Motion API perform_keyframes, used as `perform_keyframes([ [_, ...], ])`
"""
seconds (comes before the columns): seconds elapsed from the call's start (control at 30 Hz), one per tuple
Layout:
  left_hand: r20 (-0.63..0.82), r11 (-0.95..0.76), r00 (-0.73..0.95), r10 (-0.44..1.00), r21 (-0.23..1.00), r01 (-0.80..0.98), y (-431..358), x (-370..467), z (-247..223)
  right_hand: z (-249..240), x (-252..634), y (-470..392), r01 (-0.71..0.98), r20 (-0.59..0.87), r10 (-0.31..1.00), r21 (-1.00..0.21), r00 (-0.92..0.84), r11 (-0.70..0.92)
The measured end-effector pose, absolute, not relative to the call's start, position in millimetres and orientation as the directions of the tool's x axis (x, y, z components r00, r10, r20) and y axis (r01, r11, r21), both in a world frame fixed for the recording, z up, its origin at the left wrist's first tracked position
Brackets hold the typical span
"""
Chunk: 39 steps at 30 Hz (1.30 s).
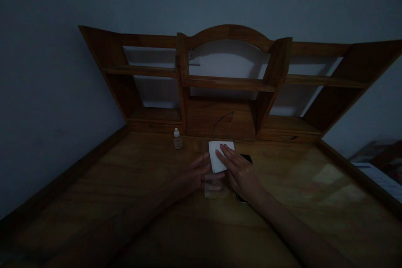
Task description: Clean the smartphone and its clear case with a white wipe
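A folded white cloth or tissue [216,161] lies near the middle of the desk, over the upper part of a clear, thin rectangular thing [211,194] whose kind I cannot make out. My right hand [240,171] presses on the white piece, its fingers together across the top. Left of it is my left hand [197,171], blurred by motion, with its fingers stretched apart over or beside the clear thing; whether they touch it is unclear. Partly covered by my right hand is a dark, flat object with rounded corners, like a phone [247,158].
Behind my hands stands a small dropper bottle [178,140] with a white cap. A wooden shelf unit [228,83] runs along the back of the wooden desk [141,163]. A wall socket [193,56] shows through it. Raised wooden edges border the desk's sides.
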<state>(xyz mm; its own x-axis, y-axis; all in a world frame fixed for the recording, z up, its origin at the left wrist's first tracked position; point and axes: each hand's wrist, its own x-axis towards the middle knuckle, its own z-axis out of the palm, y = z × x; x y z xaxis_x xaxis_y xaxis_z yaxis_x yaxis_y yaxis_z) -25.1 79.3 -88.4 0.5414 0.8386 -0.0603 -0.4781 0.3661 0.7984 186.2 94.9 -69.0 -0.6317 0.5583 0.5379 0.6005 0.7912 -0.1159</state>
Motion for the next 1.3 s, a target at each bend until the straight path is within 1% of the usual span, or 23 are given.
perform_keyframes([
  [0.13, -0.119, 0.416, 0.604, 0.789, 0.825, -0.382, 73.0, -25.5, -75.8, -68.5, 192.0, 98.6, 0.625, 0.554, 0.601, -0.176, -0.576, 0.761],
  [0.33, -0.109, 0.426, 0.628, 0.771, 0.82, -0.382, 69.7, -25.7, -77.6, -67.9, 195.3, 98.2, 0.627, 0.575, 0.621, -0.224, -0.532, 0.746],
  [0.47, -0.076, 0.373, 0.594, 0.801, 0.84, -0.394, 74.6, -26.7, -82.7, -71.7, 191.8, 98.5, 0.62, 0.56, 0.621, -0.226, -0.548, 0.751],
  [0.57, -0.081, 0.337, 0.511, 0.855, 0.837, -0.431, 81.2, -30.0, -84.9, -74.1, 187.0, 96.2, 0.597, 0.531, 0.614, -0.231, -0.584, 0.768],
  [0.67, -0.101, 0.309, 0.414, 0.905, 0.824, -0.475, 87.3, -33.4, -86.5, -73.6, 182.1, 92.1, 0.563, 0.491, 0.597, -0.236, -0.634, 0.792],
  [0.73, -0.114, 0.31, 0.386, 0.915, 0.812, -0.495, 89.6, -34.1, -86.5, -72.6, 180.1, 90.2, 0.544, 0.472, 0.584, -0.236, -0.66, 0.805],
  [0.8, -0.13, 0.332, 0.39, 0.911, 0.794, -0.509, 90.4, -33.6, -85.6, -72.2, 179.5, 89.7, 0.535, 0.457, 0.58, -0.238, -0.675, 0.81],
  [0.93, -0.18, 0.418, 0.452, 0.874, 0.751, -0.51, 90.1, -31.6, -85.5, -74.4, 179.4, 90.6, 0.513, 0.432, 0.563, -0.238, -0.705, 0.825],
  [1.13, -0.149, 0.49, 0.537, 0.83, 0.656, -0.575, 90.1, -30.6, -92.0, -71.3, 175.6, 86.0, 0.417, 0.429, 0.488, -0.254, -0.76, 0.873],
  [1.2, -0.14, 0.479, 0.518, 0.844, 0.631, -0.61, 89.4, -30.2, -91.5, -67.0, 175.2, 83.8, 0.38, 0.428, 0.463, -0.267, -0.776, 0.885],
  [1.3, -0.099, 0.414, 0.466, 0.879, 0.643, -0.645, 86.7, -29.5, -86.6, -62.0, 176.3, 82.4, 0.319, 0.427, 0.427, -0.302, -0.797, 0.898],
])
